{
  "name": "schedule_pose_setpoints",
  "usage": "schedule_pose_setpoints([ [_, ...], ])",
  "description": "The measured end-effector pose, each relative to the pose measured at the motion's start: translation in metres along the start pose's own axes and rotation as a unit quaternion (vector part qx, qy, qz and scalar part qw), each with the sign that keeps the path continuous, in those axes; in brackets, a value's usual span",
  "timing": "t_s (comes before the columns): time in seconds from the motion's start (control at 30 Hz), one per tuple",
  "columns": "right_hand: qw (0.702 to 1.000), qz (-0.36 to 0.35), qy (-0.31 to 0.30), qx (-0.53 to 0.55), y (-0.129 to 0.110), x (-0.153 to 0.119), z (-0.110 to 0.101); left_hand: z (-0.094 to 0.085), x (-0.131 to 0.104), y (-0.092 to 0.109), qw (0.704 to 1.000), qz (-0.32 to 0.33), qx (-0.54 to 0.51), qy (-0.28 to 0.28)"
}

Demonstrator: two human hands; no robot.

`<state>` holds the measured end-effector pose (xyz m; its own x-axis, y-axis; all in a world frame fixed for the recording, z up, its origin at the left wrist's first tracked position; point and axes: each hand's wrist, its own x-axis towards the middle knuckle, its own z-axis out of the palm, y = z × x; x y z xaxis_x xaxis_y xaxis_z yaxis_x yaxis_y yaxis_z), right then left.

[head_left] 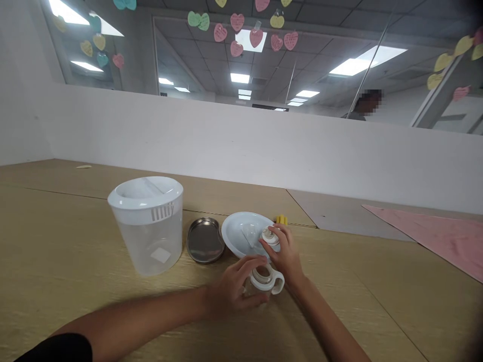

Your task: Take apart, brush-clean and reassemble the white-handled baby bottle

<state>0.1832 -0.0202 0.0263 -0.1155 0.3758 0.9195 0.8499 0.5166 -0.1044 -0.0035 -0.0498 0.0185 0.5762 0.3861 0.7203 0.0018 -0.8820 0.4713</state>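
Note:
My left hand (241,284) is closed round a small clear bottle (257,290) with an open round mouth, a white collar and a white loop handle on its right. Above and behind it, my right hand (285,251) pinches a white round cap (268,235) between thumb and fingers, apart from the bottle's mouth. The cap is over the right part of a white oval bowl (236,231). A clear thin piece (249,234) lies in the bowl; its kind is unclear. Something small and yellow (281,219) shows just behind my right hand.
Left of the bowl lies a steel kidney-shaped dish (206,241). Farther left stands a tall translucent bucket (147,236) with a white lid. A pink cloth (437,236) covers the right back of the wooden table (339,311). A white wall with windows rises behind; a person appears in the glass.

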Motion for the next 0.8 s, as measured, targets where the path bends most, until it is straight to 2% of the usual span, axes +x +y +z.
schedule_pose_setpoints([
  [0.13, 0.996, 0.064, -0.061, -0.006, 0.0043, -0.0011, 0.0001, -0.0010, 0.0002, 0.0016, 1.000, -0.005, 0.006, -0.011],
  [0.23, 0.993, 0.088, -0.078, -0.015, 0.0072, -0.0017, -0.0005, -0.0014, -0.0001, 0.0010, 1.000, -0.002, 0.005, -0.014],
  [0.57, 0.993, 0.099, -0.042, -0.040, 0.0001, -0.0009, -0.0033, -0.0015, 0.0008, 0.0002, 1.000, 0.000, 0.000, -0.007],
  [0.8, 0.997, 0.062, -0.018, -0.034, 0.0016, -0.0023, -0.0036, 0.0003, -0.0004, -0.0014, 1.000, 0.004, 0.001, -0.007],
])
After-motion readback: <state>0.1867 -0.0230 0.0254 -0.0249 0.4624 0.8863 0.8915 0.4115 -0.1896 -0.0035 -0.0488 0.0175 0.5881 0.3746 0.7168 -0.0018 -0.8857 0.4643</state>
